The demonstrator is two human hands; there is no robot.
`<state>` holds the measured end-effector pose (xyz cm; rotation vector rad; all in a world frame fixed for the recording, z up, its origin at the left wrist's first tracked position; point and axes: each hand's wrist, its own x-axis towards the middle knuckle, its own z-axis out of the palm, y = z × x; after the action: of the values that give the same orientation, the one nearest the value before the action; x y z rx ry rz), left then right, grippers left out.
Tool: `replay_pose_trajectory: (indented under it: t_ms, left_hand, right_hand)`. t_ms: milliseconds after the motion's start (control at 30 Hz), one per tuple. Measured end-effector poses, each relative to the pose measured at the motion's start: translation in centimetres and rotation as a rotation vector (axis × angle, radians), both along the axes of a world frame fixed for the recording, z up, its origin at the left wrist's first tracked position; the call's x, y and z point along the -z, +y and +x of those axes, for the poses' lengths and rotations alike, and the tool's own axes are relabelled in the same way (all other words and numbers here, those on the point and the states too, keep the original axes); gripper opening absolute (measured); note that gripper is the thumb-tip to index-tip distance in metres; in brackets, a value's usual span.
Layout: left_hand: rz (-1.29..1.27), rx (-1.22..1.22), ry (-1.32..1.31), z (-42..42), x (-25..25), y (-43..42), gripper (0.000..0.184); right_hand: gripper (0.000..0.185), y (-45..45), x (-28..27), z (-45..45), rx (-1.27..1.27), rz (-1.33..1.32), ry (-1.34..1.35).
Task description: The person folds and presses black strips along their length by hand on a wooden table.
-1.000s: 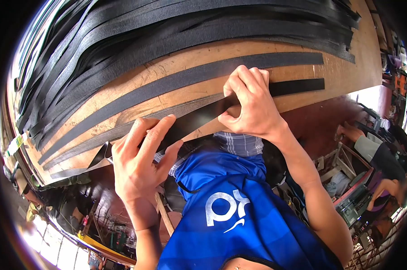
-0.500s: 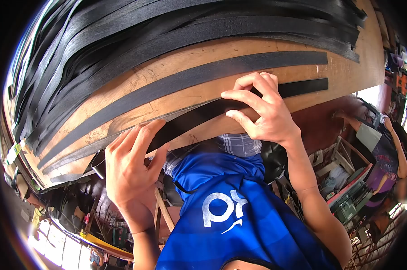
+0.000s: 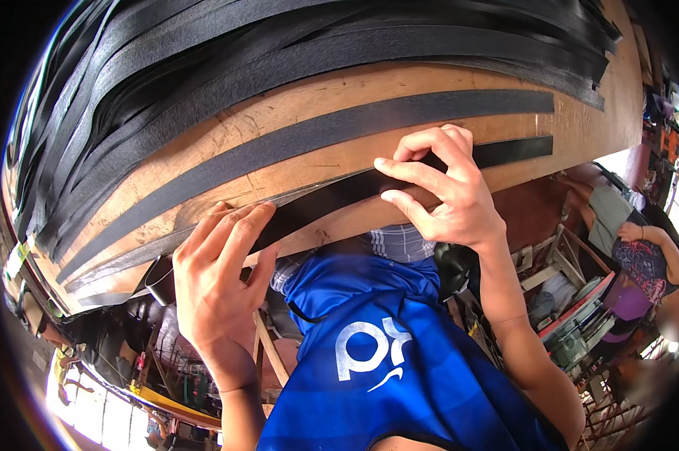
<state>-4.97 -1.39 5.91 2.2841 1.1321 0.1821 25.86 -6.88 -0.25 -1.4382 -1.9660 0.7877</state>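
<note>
A glossy black strip (image 3: 328, 197) runs along the near edge of the wooden table, over a greyish strip partly hidden beneath it. My left hand (image 3: 223, 263) grips the black strip at its left part, fingers on top and thumb on the near side; a loop of strip curls beside it. Farther right, my right hand (image 3: 444, 184) has its fingers bent over the same strip, thumb and index finger at its near edge. The right end of the strip shows past this hand. A second dark strip (image 3: 309, 135) lies flat just beyond.
A large pile of black strips (image 3: 279, 68) covers the far side of the wooden table (image 3: 617, 113). On the right, a person in a patterned top (image 3: 640, 255) is near a wooden frame and machinery. Other people and equipment show at the lower left.
The black strip between my hands has turned from twisted to flatter. My right hand has moved slightly right and down, its fingers spreading somewhat. The person at the right has shifted.
</note>
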Motion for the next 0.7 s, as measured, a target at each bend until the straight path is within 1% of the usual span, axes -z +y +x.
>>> replay_pose_trajectory:
  t_ms: [67,167,233,333,633,667,700]
  left_hand:
    - [0.005,-0.002,-0.015,-0.1,0.2,0.0,0.046]
    - [-0.003,-0.01,-0.021,0.0,0.1,-0.2,0.044]
    - [-0.014,-0.019,-0.015,0.1,0.1,-0.2,0.043]
    - [-0.019,-0.024,-0.015,0.2,0.1,-0.2,0.043]
    - [-0.008,-0.022,0.003,0.2,0.3,-0.3,0.046]
    - [0.013,-0.018,-0.026,0.2,0.5,-0.3,0.048]
    - [0.034,-0.013,-0.056,0.1,0.6,-0.2,0.05]
  right_hand:
    - [0.045,0.1,-0.1,-0.3,0.002,0.013,-0.017]
    - [0.041,0.1,0.2,-0.9,-0.009,0.032,-0.01]
    - [0.026,-0.1,0.8,-1.2,-0.033,0.08,0.006]
    - [0.024,-0.2,1.0,-1.3,-0.031,0.087,-0.001]
    - [0.025,-0.1,0.9,-1.4,-0.047,0.097,-0.013]
    - [0.025,0.0,0.8,-1.4,-0.048,0.096,-0.013]
    - [0.031,0.1,0.8,-1.3,-0.058,0.108,-0.029]
